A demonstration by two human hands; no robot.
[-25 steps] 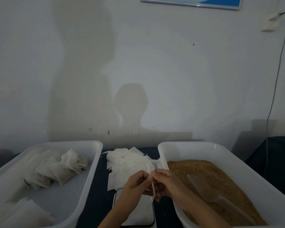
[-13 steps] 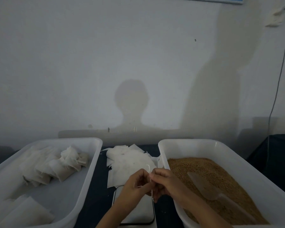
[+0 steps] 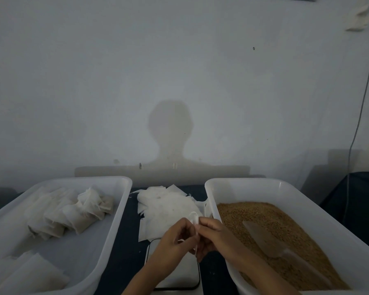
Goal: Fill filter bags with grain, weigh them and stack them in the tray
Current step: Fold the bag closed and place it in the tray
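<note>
— How much room did the hands have to move in?

— Not much sideways. They worked in the channel between two white plastic tubs: the tray (image 3: 117,220) on the left and the grain tub (image 3: 211,201) on the right, whose inner rims ran down either side of a dark table strip (image 3: 124,252). The right forearm crossed over the near inner rim of the grain tub. Ahead, a loose pile of empty filter bags (image 3: 164,207) lay on the table between the tubs, up towards the pale wall (image 3: 179,71). Below the hands sat a flat scale (image 3: 177,275) with a pale platform and a dark edge, partly hidden by the wrists.

— And the bag being handled?

— A thin, white, half-transparent filter bag (image 3: 193,217), seen nearly edge-on, held up above the scale. Whether it held any grain I could not tell.

— The hands?

— The left hand (image 3: 175,241) had its fingers curled in, pinching the bag from the left. The right hand (image 3: 213,235) pinched it from the right, fingertips meeting the left's at the bag's top edge.

— The rest?

— Filled bags (image 3: 73,211) were heaped at the far end of the tray, with more flat ones (image 3: 30,273) in its near corner. Brown grain (image 3: 264,216) covered the right tub's floor, and a clear plastic scoop (image 3: 271,241) lay on it, untouched.
</note>
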